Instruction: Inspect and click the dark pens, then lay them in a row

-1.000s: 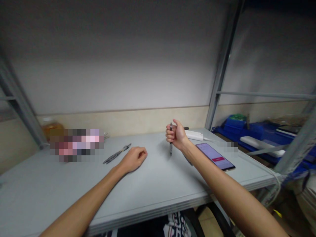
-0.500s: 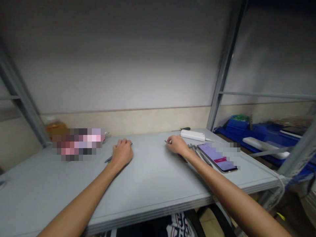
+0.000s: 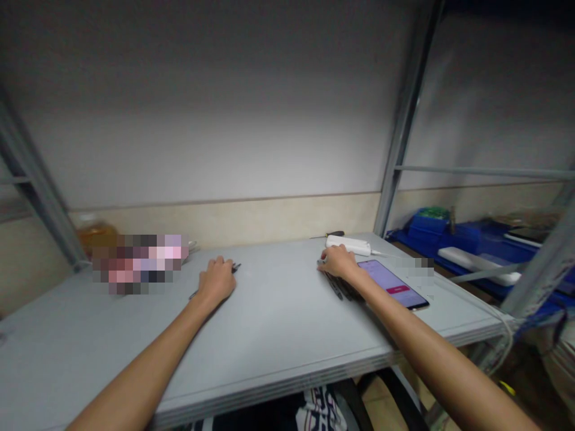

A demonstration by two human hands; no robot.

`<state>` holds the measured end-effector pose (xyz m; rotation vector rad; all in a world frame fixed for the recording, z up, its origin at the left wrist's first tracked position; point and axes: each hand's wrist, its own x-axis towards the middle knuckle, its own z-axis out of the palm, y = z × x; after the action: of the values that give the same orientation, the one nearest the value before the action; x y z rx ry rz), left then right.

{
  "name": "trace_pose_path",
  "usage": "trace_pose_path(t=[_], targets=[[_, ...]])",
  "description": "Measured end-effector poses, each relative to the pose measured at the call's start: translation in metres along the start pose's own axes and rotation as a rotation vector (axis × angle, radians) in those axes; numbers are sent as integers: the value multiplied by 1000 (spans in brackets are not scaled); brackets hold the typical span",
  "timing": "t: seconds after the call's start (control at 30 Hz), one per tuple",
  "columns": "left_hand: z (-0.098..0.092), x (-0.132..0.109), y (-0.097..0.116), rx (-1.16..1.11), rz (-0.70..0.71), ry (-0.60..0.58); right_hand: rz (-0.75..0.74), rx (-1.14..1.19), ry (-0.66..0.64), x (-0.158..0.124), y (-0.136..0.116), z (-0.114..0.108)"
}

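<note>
On the left half of the grey table, my left hand [image 3: 217, 282] rests palm down, its fingers curled round a dark pen [image 3: 236, 267] whose ends stick out past the hand. My right hand [image 3: 340, 261] is farther right, fingertips pinched at the far end of a pen in a row of several dark pens [image 3: 335, 286]. The hand and forearm hide part of this row. Just right of the row lies a phone [image 3: 393, 284] with its screen lit, partly behind my right forearm.
Behind my right hand are a white power strip [image 3: 348, 245] with a cable and a dark-handled screwdriver [image 3: 335, 234]. A blurred-out pink item [image 3: 139, 263] lies at the left, near an amber container [image 3: 96, 234]. Metal posts [image 3: 399, 155] frame the table; blue trays [image 3: 429, 230] stand beyond.
My right hand has moved right with a pen, from beside the row of pens to the row's far end. My left hand has stayed nearly in place over its pen.
</note>
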<state>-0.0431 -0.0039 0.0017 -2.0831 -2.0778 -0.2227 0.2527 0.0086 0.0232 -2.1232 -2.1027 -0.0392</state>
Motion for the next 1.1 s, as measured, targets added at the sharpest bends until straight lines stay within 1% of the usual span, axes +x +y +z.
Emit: trace_pose_path(t=[0.1,0.2,0.4,0.57,0.67,0.77,0.83,0.9,0.97,1.0,1.1], targets=[[-1,0,-1,-3,-1,-10,3,26,-64,-3,1,-8],[-1,0,-2,-11,5,-9,-8,40,-73,-5,1,-12],[-4,0,-2,-26,-12,-9,-22,57,-57,-4,2,-9],[-4,0,-3,5,-9,-18,-48,55,29,-8,-8,-5],[-3,1,-2,11,11,-8,-146,69,62,-14,-23,-2],[-1,-1,6,-72,65,-3,-295,94,87,-23,-43,5],[0,-6,15,-168,126,11,-410,86,115,-31,-57,9],[1,-13,27,-243,197,24,-558,71,146,-38,-70,14],[2,-19,37,-330,291,26,-673,60,164,-44,-81,17],[2,-21,42,-370,361,25,-693,52,167,-46,-84,18],[3,-23,47,-464,473,36,-670,33,145,-46,-87,21]])
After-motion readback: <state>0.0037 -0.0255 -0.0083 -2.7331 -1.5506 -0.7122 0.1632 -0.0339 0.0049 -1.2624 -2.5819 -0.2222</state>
